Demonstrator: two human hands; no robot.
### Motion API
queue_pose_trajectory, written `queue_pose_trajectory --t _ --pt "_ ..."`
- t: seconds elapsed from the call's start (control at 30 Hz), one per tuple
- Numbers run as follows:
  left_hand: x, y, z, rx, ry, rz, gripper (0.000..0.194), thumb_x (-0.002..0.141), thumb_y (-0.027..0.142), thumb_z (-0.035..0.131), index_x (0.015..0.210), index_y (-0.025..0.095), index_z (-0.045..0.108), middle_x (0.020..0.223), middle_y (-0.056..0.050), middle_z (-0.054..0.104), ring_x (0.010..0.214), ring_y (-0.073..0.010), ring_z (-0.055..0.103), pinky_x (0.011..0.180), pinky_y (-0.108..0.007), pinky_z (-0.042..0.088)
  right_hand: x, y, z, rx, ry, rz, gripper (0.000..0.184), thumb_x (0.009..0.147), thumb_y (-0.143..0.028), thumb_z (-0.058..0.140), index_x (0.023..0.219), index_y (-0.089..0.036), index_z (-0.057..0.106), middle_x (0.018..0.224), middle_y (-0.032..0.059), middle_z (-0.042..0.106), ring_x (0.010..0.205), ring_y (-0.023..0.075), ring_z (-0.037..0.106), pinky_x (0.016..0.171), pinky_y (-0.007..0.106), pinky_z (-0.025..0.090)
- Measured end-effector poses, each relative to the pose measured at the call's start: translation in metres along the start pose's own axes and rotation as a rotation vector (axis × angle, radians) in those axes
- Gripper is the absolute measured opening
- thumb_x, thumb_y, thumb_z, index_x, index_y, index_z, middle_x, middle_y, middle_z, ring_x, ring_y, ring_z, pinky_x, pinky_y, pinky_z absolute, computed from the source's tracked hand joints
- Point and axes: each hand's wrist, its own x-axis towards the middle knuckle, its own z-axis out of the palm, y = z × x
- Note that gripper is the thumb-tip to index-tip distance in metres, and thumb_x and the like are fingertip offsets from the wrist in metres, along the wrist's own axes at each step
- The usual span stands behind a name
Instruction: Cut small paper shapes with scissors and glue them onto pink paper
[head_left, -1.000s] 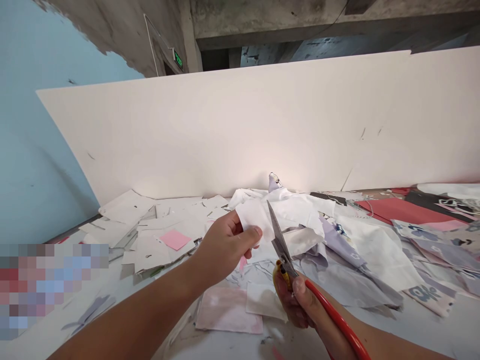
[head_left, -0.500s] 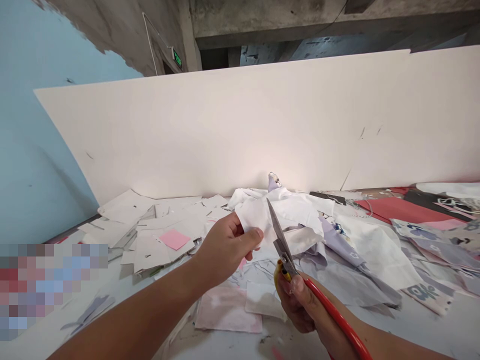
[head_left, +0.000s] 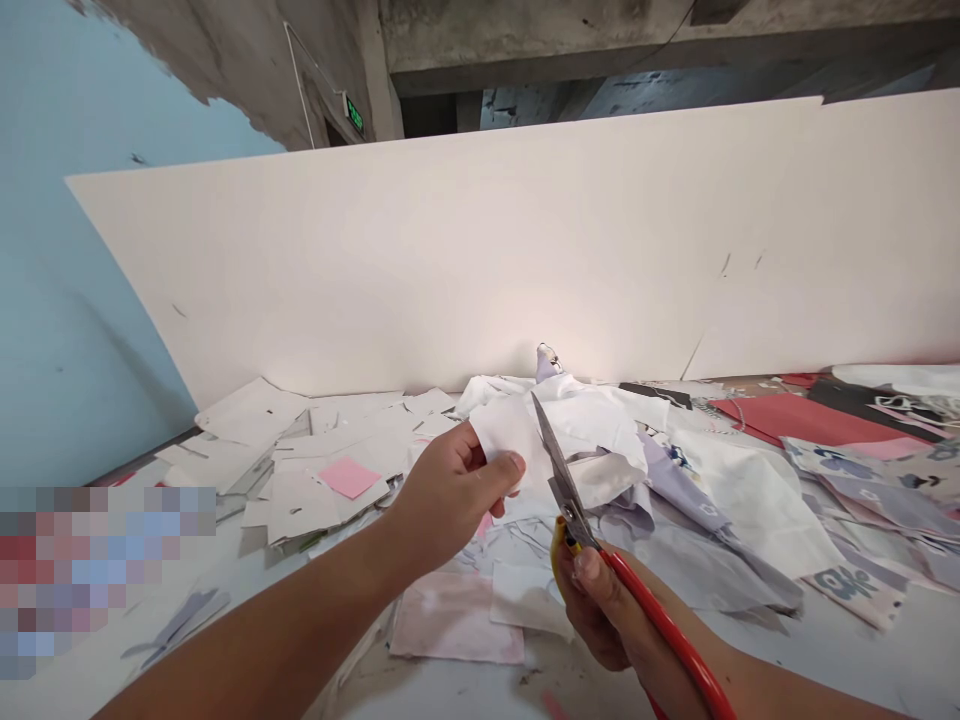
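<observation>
My left hand (head_left: 450,495) pinches the edge of a white piece of fabric (head_left: 592,440) between thumb and fingers and holds it up over the table. My right hand (head_left: 600,615) grips red-and-yellow-handled scissors (head_left: 570,500). The grey blades point up and away and sit in the fabric just right of my left thumb. A cut strip of the white fabric hangs to the right of the blades.
A tall white board (head_left: 525,250) stands along the back of the table. Cut white squares and a pink square (head_left: 349,477) lie piled at left. Loose printed, red and black fabric (head_left: 810,420) covers the right. A pale pink piece (head_left: 457,620) lies under my hands.
Almost nothing: my right hand and the scissors have shifted slightly, with the blades staying in the white fabric. My left hand keeps its pinch.
</observation>
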Motion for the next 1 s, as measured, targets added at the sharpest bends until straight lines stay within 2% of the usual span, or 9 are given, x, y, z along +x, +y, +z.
queue_pose_trajectory --t 0.1,0.23,0.3,0.43,0.57,0.67,0.8,0.93,1.0 --pt "0.001 -0.003 0.000 -0.013 -0.004 0.011 0.016 0.076 0.032 0.053 0.068 0.019 0.049 0.059 0.004 0.051 0.052 -0.0090 0.047 0.053 -0.023 0.040 0.002 0.005 -0.001 0.090 0.005 0.023 0.050 0.077 -0.067 0.039 0.059 -0.021 0.032 0.049 -0.0085 0.025 0.044 0.0067 0.020 0.042 0.023 0.017" --pt "0.004 -0.011 0.002 -0.011 -0.060 0.016 0.013 0.076 0.032 0.051 0.072 0.019 0.050 0.061 0.004 0.051 0.052 -0.0094 0.048 0.053 -0.024 0.040 0.010 0.013 -0.003 0.382 0.066 0.092 0.048 0.077 -0.063 0.043 0.057 -0.020 0.032 0.049 -0.0091 0.023 0.042 0.0055 0.018 0.041 0.021 0.016" --pt "0.006 -0.015 0.004 0.019 -0.205 -0.020 0.010 0.074 0.029 0.051 0.073 0.019 0.053 0.063 0.003 0.053 0.054 -0.0101 0.049 0.054 -0.024 0.041 0.014 0.016 -0.004 0.488 0.105 0.060 0.046 0.077 -0.060 0.046 0.057 -0.020 0.036 0.047 -0.0082 0.028 0.041 0.0054 0.023 0.040 0.021 0.018" --pt "0.008 -0.024 0.007 0.106 -0.610 -0.160 0.008 0.065 0.018 0.053 0.071 0.019 0.058 0.067 0.002 0.057 0.061 -0.0116 0.053 0.059 -0.024 0.042 0.021 0.021 -0.009 0.502 0.136 -0.059 0.038 0.073 -0.052 0.057 0.060 -0.018 0.045 0.048 -0.0050 0.041 0.042 0.0067 0.035 0.039 0.021 0.022" --pt "0.013 -0.027 0.006 0.153 -0.736 -0.266 0.012 0.060 0.015 0.054 0.070 0.019 0.059 0.067 0.004 0.057 0.062 -0.0109 0.053 0.060 -0.022 0.041 0.022 0.023 -0.014 0.380 0.201 0.039 0.031 0.065 -0.039 0.069 0.079 -0.018 0.051 0.048 -0.0075 0.043 0.042 0.0063 0.035 0.041 0.019 0.024" --pt "0.019 -0.027 0.000 0.187 -0.712 -0.294 0.012 0.059 0.015 0.055 0.070 0.018 0.056 0.067 0.003 0.057 0.061 -0.0106 0.055 0.053 -0.020 0.037 0.022 0.019 -0.015 0.281 0.220 0.068 0.027 0.064 -0.034 0.068 0.077 -0.017 0.050 0.046 -0.0081 0.042 0.043 0.0069 0.034 0.042 0.020 0.026" --pt "0.024 -0.028 -0.007 0.226 -0.560 -0.271 0.009 0.060 0.017 0.054 0.068 0.018 0.053 0.064 0.003 0.055 0.061 -0.0114 0.055 0.051 -0.020 0.034 0.024 0.018 -0.015 0.259 0.188 -0.011 0.021 0.067 -0.031 0.062 0.062 -0.018 0.046 0.043 -0.0075 0.039 0.041 0.0076 0.032 0.042 0.022 0.026" --pt "0.024 -0.031 -0.005 0.149 -0.378 -0.192 0.003 0.064 0.020 0.052 0.066 0.019 0.051 0.063 0.003 0.052 0.057 -0.0099 0.048 0.052 -0.021 0.034 0.023 0.018 -0.017 0.146 0.149 -0.028 0.030 0.071 -0.032 0.057 0.050 -0.019 0.041 0.043 -0.0054 0.038 0.042 0.0087 0.034 0.044 0.024 0.026" --pt "0.022 -0.034 -0.002 0.081 -0.331 -0.152 0.007 0.069 0.025 0.051 0.066 0.019 0.051 0.063 0.003 0.049 0.056 -0.0090 0.044 0.054 -0.022 0.034 0.020 0.014 -0.018 0.062 0.133 -0.013 0.033 0.072 -0.034 0.055 0.046 -0.019 0.040 0.043 -0.0049 0.037 0.043 0.0090 0.034 0.046 0.025 0.026"
